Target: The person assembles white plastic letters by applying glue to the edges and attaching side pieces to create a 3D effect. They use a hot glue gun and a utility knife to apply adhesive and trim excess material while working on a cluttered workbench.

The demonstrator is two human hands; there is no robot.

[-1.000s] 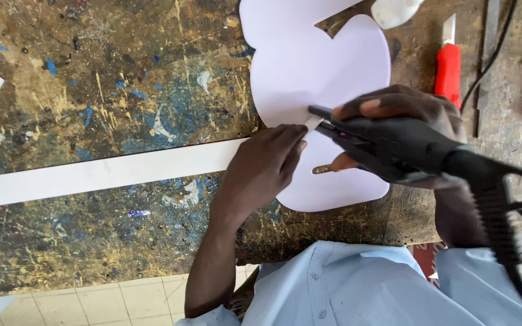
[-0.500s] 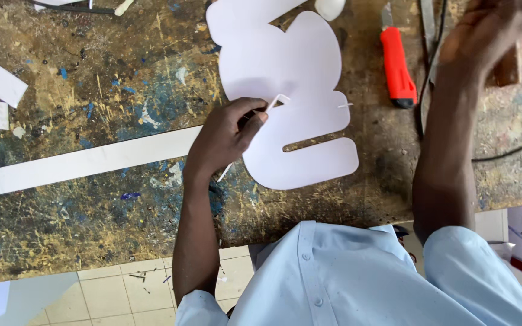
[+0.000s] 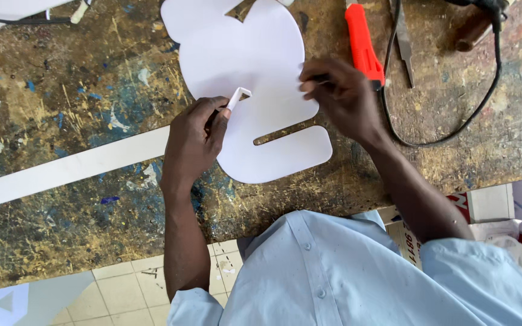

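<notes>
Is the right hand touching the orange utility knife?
Cannot tell. In the head view the right hand overlaps the orange utility knife's lower end, hiding any contact or gap.

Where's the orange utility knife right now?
In the head view, the orange utility knife lies on the workbench near the top edge, just beyond the right hand, between the white cutout and the black cable.

Left hand (image 3: 194, 142) rests palm down, fingers curled; right hand (image 3: 342, 99) pinches its fingertips.
</notes>
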